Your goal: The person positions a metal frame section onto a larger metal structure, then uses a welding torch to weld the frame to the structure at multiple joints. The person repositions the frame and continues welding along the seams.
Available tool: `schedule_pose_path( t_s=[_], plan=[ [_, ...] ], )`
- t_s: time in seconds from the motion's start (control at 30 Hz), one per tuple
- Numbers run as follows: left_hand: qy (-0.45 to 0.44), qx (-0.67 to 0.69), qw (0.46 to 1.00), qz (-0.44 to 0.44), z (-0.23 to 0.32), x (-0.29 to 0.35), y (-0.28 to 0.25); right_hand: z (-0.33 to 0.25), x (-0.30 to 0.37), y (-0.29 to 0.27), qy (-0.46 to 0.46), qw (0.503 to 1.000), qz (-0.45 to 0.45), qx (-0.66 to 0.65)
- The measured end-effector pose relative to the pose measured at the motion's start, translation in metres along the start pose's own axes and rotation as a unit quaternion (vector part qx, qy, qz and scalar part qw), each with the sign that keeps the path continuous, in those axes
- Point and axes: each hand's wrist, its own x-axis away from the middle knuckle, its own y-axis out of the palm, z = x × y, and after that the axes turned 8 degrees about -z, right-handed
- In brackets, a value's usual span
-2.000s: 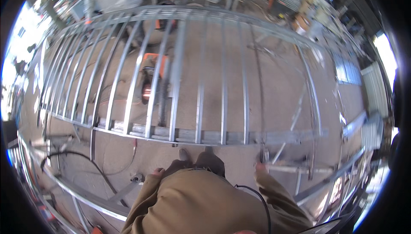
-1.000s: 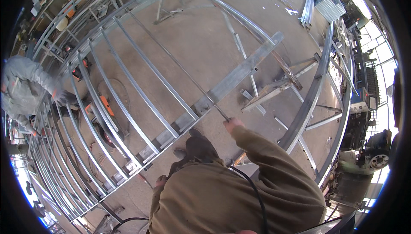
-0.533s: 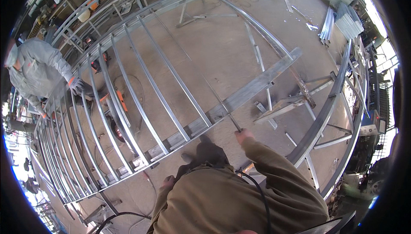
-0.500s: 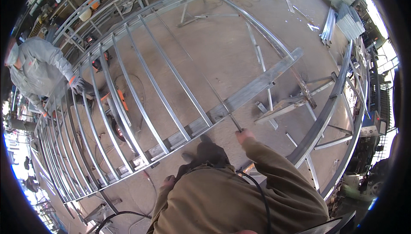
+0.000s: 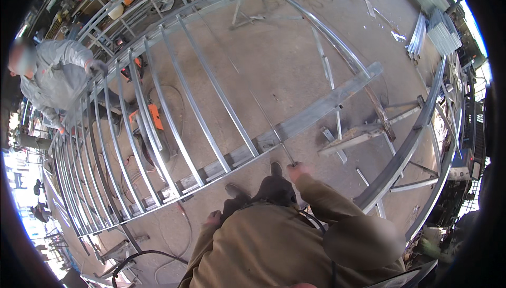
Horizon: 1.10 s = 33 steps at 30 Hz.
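Observation:
My right hand (image 5: 299, 171) grips the near end of a long thin metal rod (image 5: 279, 138). From there the rod crosses a flat grey beam (image 5: 311, 113) and slants away toward the far side of a large metal frame. Down at my left side, my left hand (image 5: 213, 218) is curled closed; its inside is hidden, so I cannot tell whether it holds anything. To the left of the rod, several shiny metal bars (image 5: 217, 90) lie across the frame, roughly side by side. A curved metal tube (image 5: 325, 30) spans the frame to the rod's right.
At the left, a co-worker (image 5: 55, 79) in grey leans over the bars. An orange tool (image 5: 155, 116) shows between the bars. A curved metal section (image 5: 392, 169) stands to my right. A black cable (image 5: 145, 253) loops at lower left. Metal sheets (image 5: 443, 30) lie far right.
The view has shifted slightly, and my feet stand farther apart. The co-worker's gloved hand has risen from the bars. My right hand still holds the rod.

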Motion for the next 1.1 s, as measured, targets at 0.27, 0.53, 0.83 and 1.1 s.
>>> schedule_pose_path(
  t_s=[0.27, 0.53, 0.83, 1.1],
  plan=[
    [0.032, -0.024, 0.999, -0.034, 0.072, 0.016, 0.076, 0.02, -0.006, -0.004, -0.044, 0.991, -0.106, -0.074],
    [0.06, -0.077, 0.995, -0.024, 0.146, 0.039, 0.125, 0.068, -0.03, -0.008, -0.209, 0.943, -0.242, -0.09],
    [0.055, -0.018, 0.995, 0.077, 0.158, 0.077, 0.144, 0.071, -0.046, -0.06, -0.133, 0.826, -0.347, -0.424],
    [0.146, 0.233, 0.866, 0.416, 0.159, 0.115, -0.05, 0.053, -0.036, -0.045, -0.218, 0.879, -0.359, -0.227]
  ],
)
